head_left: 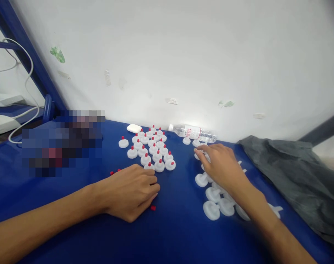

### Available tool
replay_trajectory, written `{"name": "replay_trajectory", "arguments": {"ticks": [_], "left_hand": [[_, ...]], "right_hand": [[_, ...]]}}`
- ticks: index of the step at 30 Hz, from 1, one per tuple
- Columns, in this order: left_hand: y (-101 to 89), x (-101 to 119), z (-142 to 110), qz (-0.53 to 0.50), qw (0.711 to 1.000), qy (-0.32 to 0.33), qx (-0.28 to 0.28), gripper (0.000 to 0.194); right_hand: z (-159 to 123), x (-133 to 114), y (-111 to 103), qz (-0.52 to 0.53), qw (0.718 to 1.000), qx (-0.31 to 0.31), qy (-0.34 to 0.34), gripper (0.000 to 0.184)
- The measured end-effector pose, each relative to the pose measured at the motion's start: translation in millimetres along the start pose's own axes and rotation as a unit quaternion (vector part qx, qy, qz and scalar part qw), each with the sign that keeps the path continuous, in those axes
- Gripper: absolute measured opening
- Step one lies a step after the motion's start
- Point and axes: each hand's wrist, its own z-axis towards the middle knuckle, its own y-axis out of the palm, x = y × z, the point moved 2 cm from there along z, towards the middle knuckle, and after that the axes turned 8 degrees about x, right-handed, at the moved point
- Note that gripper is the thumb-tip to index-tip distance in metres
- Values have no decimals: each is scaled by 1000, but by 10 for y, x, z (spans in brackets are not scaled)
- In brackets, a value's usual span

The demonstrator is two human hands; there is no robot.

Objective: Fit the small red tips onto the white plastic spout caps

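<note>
My left hand rests on the blue surface with its fingers curled together; whatever they hold is hidden. A small red cap lies just below its fingertips, and more red caps show behind the wrist. Beyond this hand stands a group of white spout lids with red tips. Over on the right, my right hand reaches above a cluster of white spout lids without red tips. Its thumb and finger close at a white spout lid, partly covered by the hand.
A clear plastic bottle lies along the wall, beside a white rounded case. Dark grey cloth covers the right side. At the left are a blue metal frame, a white cable and a pixelated patch.
</note>
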Motion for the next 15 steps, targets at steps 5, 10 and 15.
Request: {"name": "replay_trajectory", "arguments": {"ticks": [5,10,15], "left_hand": [[-29,-72,20,52,997,-6,51,28],[-79,-143,24,53,989,-30,134,33],[-38,-171,-5,35,982,-69,175,22]], "right_hand": [[-19,5,60,28,999,0,-34,30],[-34,-24,86,32,999,-18,-27,32],[-36,-24,126,52,997,-26,-43,26]]}}
